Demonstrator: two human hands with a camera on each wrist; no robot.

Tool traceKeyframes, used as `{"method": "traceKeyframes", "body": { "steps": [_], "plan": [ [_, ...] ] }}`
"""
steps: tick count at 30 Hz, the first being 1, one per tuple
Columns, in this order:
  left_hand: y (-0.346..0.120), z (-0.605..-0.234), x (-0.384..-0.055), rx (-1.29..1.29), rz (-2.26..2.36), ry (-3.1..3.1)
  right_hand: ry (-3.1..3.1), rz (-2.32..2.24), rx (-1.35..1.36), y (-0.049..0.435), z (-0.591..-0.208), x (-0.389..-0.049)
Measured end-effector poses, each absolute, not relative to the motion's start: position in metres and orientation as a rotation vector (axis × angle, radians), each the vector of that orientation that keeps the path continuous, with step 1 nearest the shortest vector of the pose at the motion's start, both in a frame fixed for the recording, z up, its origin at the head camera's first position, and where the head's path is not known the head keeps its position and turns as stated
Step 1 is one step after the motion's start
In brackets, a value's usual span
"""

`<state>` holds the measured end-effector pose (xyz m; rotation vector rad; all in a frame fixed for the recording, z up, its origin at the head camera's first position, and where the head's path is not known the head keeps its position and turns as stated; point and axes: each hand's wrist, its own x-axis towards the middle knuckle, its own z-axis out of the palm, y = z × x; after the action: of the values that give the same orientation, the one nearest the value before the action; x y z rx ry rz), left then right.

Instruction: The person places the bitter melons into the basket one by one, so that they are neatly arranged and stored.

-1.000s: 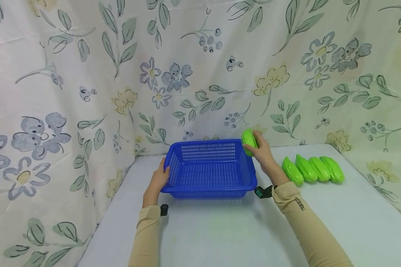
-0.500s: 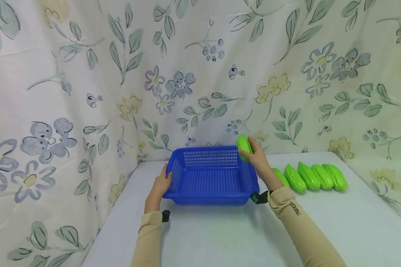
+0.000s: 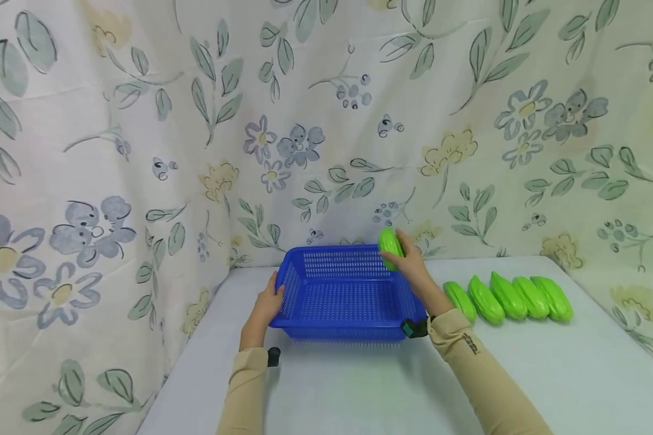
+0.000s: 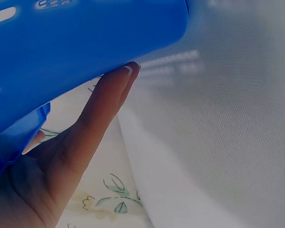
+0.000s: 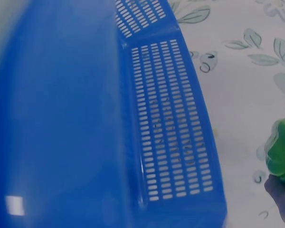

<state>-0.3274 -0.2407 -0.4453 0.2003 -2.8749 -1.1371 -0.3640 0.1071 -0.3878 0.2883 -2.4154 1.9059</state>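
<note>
The left hand (image 3: 268, 304) is gripping the left rim of a blue plastic basket (image 3: 337, 324); the right hand (image 3: 410, 261) is clasping a green gourd (image 3: 389, 244) near the basket's far right corner. Five similar gourds (image 3: 508, 297) are lying in a row on the desk (image 3: 326, 396).

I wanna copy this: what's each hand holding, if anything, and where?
Right hand: a green vegetable-like thing, by its side. Left hand: the blue basket, by its left side.

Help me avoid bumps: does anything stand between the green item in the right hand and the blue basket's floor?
Nothing visible, except possibly the rim of the blue basket: the green item overlaps its far right corner in the head view, clearance unclear.
</note>
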Motion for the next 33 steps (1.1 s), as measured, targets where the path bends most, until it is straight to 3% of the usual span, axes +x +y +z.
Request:
{"method": "traceKeyframes", "body": {
  "steps": [33],
  "plan": [
    [-0.239,-0.443,-0.325,0.229,-1.148,-2.874,-2.48,1.925,0.248,0.046,-0.386,-0.377]
  ]
}}
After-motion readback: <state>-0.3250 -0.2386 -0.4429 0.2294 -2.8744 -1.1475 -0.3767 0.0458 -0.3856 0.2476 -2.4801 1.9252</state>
